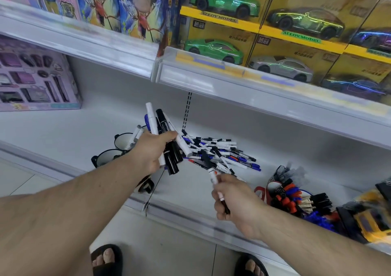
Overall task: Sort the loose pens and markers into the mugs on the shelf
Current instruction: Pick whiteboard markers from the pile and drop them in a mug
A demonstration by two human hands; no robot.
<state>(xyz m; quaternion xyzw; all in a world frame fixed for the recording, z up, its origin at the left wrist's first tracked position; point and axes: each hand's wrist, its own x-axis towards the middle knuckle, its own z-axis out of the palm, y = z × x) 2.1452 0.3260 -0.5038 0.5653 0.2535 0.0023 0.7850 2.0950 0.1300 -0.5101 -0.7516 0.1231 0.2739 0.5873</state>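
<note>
Head view: left hand point(152, 149) clamped round marker bundle point(167, 140); right hand point(234, 201) pinching one pen point(218, 188). Drop bundle upright into probably half-hidden mugs point(121, 141).

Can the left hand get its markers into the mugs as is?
Probably yes. The left hand grips a bundle of markers right beside the two mugs, whose mouths look open except for a few markers already in the far one. Nothing lies between; the right hand is off to the side.
</note>
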